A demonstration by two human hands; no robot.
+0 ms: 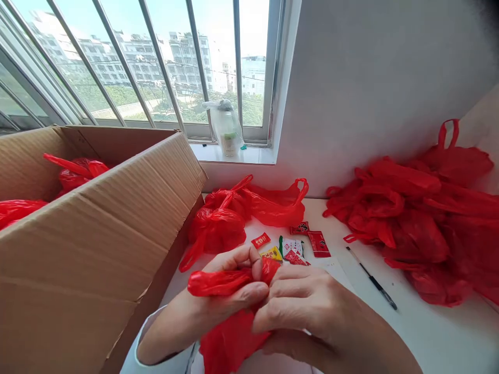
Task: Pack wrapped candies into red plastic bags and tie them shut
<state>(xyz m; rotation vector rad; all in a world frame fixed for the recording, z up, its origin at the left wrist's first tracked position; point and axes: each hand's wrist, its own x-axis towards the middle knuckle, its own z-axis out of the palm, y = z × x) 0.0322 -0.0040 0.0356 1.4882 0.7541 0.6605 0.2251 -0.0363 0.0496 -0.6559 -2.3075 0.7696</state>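
Observation:
A red plastic bag (230, 340) hangs below my hands, close in front of me. My left hand (237, 298) pinches its gathered top, and one loop of the bag sticks out to the left over the thumb. Close against it, my right hand (304, 301) has its fingers bent around the bag's twisted neck; its fingertips are partly hidden. Just beyond my hands lie small snack packets: a red one (261, 240), a yellow one (272, 253), a white and green one (291, 246) and a dark red one (319, 244). What the bag contains cannot be seen.
On the left stands a large cardboard box (128, 208) with red bags (78, 174) inside. Filled, knotted red bags (220, 223) lie by the wall. A heap of red bags (421, 208) covers the right side, near a black pen (374, 280). A wrapped jar (228, 132) stands on the windowsill.

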